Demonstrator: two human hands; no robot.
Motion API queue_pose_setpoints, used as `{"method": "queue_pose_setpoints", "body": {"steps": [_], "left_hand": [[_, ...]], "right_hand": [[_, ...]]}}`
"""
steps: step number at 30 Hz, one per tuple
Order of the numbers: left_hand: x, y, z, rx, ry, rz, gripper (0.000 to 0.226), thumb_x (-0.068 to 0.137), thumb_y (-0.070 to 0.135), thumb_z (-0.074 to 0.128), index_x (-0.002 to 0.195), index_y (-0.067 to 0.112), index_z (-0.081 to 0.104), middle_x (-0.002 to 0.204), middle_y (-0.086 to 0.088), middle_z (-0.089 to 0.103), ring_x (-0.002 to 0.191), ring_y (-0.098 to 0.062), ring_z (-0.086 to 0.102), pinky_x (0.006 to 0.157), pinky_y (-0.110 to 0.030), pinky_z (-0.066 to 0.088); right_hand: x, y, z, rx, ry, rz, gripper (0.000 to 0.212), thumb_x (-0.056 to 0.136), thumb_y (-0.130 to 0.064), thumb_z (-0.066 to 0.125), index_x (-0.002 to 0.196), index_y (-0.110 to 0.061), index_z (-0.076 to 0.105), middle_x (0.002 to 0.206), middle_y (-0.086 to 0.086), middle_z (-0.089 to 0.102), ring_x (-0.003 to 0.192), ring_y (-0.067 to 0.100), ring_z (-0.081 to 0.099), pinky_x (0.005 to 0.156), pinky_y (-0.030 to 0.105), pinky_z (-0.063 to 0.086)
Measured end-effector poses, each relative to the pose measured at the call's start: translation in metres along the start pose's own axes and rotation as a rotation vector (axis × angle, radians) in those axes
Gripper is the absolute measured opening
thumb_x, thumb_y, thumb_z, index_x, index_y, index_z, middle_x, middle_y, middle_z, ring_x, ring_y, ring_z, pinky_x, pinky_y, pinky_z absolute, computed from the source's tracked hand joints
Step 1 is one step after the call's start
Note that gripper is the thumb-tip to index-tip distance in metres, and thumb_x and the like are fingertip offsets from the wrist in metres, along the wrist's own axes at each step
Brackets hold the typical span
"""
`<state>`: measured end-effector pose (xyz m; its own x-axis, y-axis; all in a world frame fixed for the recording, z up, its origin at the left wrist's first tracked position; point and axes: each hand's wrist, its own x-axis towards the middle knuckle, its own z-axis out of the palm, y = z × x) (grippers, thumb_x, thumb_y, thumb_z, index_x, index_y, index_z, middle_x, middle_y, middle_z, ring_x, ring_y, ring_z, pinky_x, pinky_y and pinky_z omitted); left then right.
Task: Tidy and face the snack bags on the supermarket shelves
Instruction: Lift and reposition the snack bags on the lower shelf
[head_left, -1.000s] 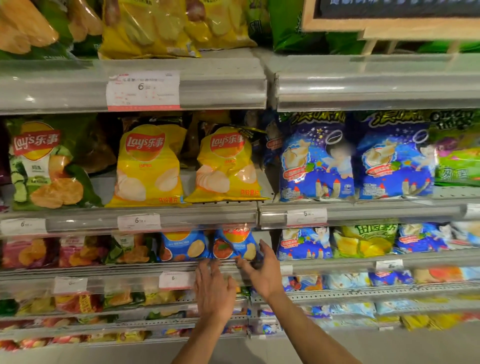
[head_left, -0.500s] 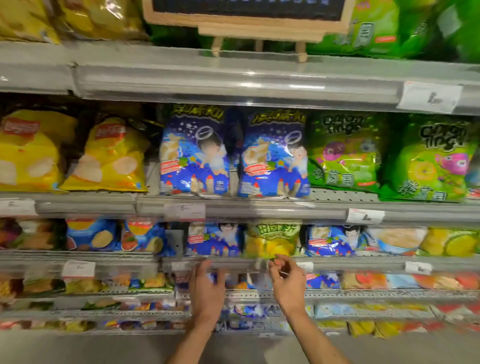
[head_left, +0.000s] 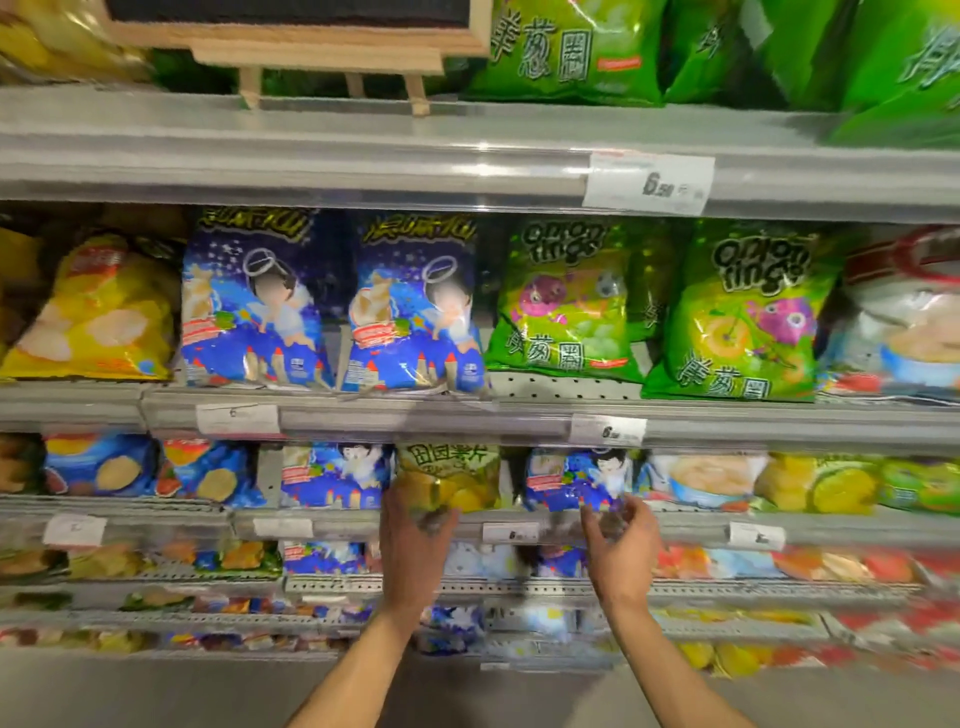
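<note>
- A person's left hand (head_left: 418, 540), at about 6 o'clock in the frame, reaches up to the bottom edge of a yellow bag (head_left: 449, 475); motion blur hides whether its fingers pinch the bag or only press it.
- The right hand (head_left: 621, 548), just toward 3 o'clock, has curled fingers at the bottom of a blue bag (head_left: 576, 478); the grip looks like a pinch, though blurred.
- Both bags stand upright at the lip of the third shelf (head_left: 691, 530), fronts outward, apparently being squared to the edge so shoppers read the labels.
- At 12 o'clock from the hands, the shelf above holds two large blue bags (head_left: 332, 306) side by side, with green bags (head_left: 743, 317) toward 2 o'clock, one set further back than the other.
- A yellow crisp bag (head_left: 104, 312) leans at 10 o'clock.
- Price tags (head_left: 649, 184) are clipped along the rails; a small wooden easel (head_left: 311, 47) stands on the top shelf.
</note>
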<state>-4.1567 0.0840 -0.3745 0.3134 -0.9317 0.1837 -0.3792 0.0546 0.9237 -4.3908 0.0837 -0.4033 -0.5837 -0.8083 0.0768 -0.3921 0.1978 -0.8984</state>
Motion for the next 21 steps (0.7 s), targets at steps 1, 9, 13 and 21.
{"method": "queue_pose_setpoints", "body": {"steps": [1, 9, 13, 21], "left_hand": [[0.005, 0.004, 0.002, -0.032, -0.034, 0.019, 0.040, 0.078, 0.011, 0.083, 0.112, 0.006, 0.061, 0.113, -0.005, 0.062, 0.102, -0.015, 0.060, 0.087, -0.014, 0.044], [0.048, 0.010, 0.010, -0.124, -0.049, -0.047, 0.070, 0.055, -0.003, 0.094, 0.116, 0.005, 0.059, 0.105, -0.011, 0.070, 0.098, -0.021, 0.067, 0.087, -0.039, 0.057], [0.063, 0.005, 0.014, -0.203, -0.124, -0.068, 0.056, 0.062, -0.014, 0.086, 0.107, 0.014, 0.069, 0.097, -0.006, 0.076, 0.087, -0.011, 0.073, 0.067, -0.025, 0.059], [0.079, -0.020, 0.020, -0.094, -0.151, -0.180, 0.064, 0.054, 0.017, 0.098, 0.107, 0.028, 0.062, 0.086, 0.023, 0.071, 0.083, 0.007, 0.066, 0.061, -0.004, 0.049]], "right_hand": [[0.007, 0.000, -0.004, -0.028, -0.002, -0.006, 0.059, 0.084, -0.020, 0.082, 0.129, 0.005, 0.054, 0.113, 0.021, 0.060, 0.110, 0.039, 0.057, 0.099, 0.052, 0.046], [0.064, -0.004, -0.008, 0.108, -0.277, -0.043, 0.069, 0.068, -0.026, 0.094, 0.121, -0.011, 0.053, 0.109, 0.007, 0.064, 0.101, 0.028, 0.064, 0.089, 0.046, 0.055], [0.078, -0.002, -0.004, 0.112, -0.377, -0.049, 0.071, 0.065, -0.033, 0.096, 0.118, -0.018, 0.052, 0.109, -0.003, 0.069, 0.101, 0.014, 0.068, 0.088, 0.030, 0.052], [0.097, 0.005, 0.010, 0.029, -0.416, -0.002, 0.078, 0.066, -0.041, 0.094, 0.123, -0.013, 0.049, 0.109, -0.002, 0.068, 0.099, 0.019, 0.065, 0.079, 0.027, 0.049]]}}
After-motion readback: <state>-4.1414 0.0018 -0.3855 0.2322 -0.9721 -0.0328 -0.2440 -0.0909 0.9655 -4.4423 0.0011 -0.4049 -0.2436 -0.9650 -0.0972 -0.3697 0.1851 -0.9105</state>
